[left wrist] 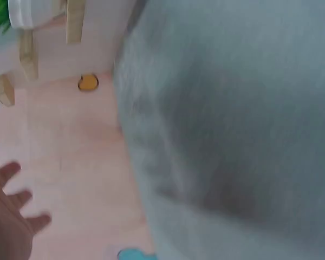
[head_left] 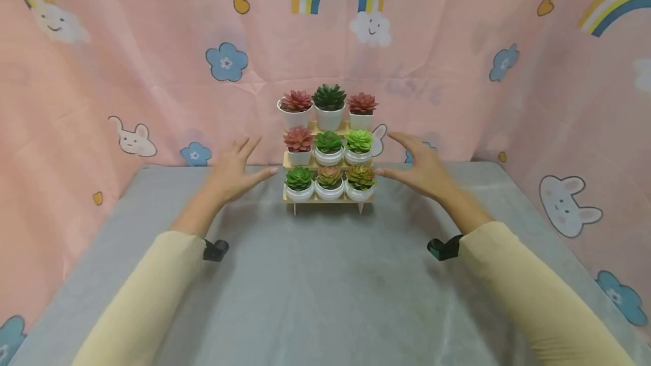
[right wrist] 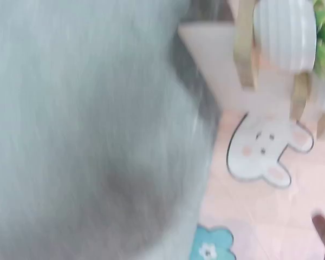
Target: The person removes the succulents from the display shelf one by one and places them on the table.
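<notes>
A three-tier wooden stand [head_left: 328, 201] holds several small succulents in white pots, in red, green and yellowish tones. On its top tier a dark green succulent [head_left: 329, 97] sits between two red ones. My left hand [head_left: 230, 173] is spread beside the stand's left side, its thumb pointing at the bottom tier. On the other side my right hand [head_left: 420, 167] has its fingers apart, the thumb tip close to the yellowish succulent [head_left: 360, 177] at bottom right. Neither hand holds anything. In the right wrist view a ribbed white pot [right wrist: 286, 34] stands on a tier's edge.
The stand rests on a table with a grey cloth [head_left: 325, 287], near its back edge. Behind hangs a pink curtain [head_left: 432, 44] printed with rainbows, flowers and animals. Dark wrist devices [head_left: 216, 250] show at both sleeve cuffs.
</notes>
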Tool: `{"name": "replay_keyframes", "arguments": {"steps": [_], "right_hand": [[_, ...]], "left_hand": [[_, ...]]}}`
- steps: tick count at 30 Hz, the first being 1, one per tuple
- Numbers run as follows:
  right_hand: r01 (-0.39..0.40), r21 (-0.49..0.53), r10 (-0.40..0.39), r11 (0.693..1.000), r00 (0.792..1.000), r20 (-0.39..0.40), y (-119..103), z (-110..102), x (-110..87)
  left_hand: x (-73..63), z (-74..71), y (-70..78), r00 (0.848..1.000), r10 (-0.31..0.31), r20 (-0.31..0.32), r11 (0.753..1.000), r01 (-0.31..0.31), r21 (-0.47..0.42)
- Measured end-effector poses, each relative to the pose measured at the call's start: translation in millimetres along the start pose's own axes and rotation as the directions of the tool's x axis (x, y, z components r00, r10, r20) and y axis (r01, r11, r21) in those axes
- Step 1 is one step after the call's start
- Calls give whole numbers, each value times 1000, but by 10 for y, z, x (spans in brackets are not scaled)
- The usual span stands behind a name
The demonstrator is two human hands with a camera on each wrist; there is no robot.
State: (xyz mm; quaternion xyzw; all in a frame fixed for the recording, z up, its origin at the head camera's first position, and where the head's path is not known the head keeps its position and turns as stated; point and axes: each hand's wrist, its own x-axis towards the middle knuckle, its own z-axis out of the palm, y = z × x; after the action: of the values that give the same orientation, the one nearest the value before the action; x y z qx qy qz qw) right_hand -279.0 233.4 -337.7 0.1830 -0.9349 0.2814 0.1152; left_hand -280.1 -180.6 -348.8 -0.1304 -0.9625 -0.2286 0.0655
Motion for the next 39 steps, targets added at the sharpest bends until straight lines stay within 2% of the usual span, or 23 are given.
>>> {"name": "replay_keyframes", "arguments": {"steps": [2,3,6,9,12,14,19,24,27,30,33,36,39], "right_hand": [[36,98,-30,995,998,-53,-59,105,-55],[53,141,-42,989,996,-80,-85,165,-83],[95,250,-56,964,986,-158,-146,349,-176],[96,321,-26,942,976,-216,-191,511,-263],[74,372,20,925,970,-243,-222,654,-333],[55,410,57,910,965,-257,-237,739,-362],[26,500,145,865,943,-301,-283,888,-389],[28,543,168,839,936,-309,-381,970,-364],[43,568,157,822,941,-299,-410,1036,-368],[91,584,111,807,947,-300,-422,1074,-431],[130,599,81,790,947,-312,-336,1100,-482],[121,611,104,782,942,-320,-206,1116,-498],[111,662,136,742,941,-310,-47,1164,-493]], "left_hand": [[-73,65,16,999,34,-40,990,-39,-137],[-114,105,37,997,42,-63,976,-54,-212],[-223,251,122,989,41,-144,915,-95,-392],[-289,389,227,975,34,-220,846,-146,-512],[-319,511,315,965,23,-260,797,-175,-578],[-331,583,353,967,11,-254,773,-169,-611],[-352,733,397,980,-13,-196,743,-122,-658],[-387,805,393,974,-65,-218,697,-112,-709],[-416,839,378,966,-95,-239,682,-112,-723],[-431,879,377,957,-117,-265,691,-113,-714],[-424,903,391,947,-134,-293,700,-119,-705],[-410,909,403,943,-131,-305,703,-129,-700],[-405,921,397,944,-120,-307,715,-133,-687]]}}
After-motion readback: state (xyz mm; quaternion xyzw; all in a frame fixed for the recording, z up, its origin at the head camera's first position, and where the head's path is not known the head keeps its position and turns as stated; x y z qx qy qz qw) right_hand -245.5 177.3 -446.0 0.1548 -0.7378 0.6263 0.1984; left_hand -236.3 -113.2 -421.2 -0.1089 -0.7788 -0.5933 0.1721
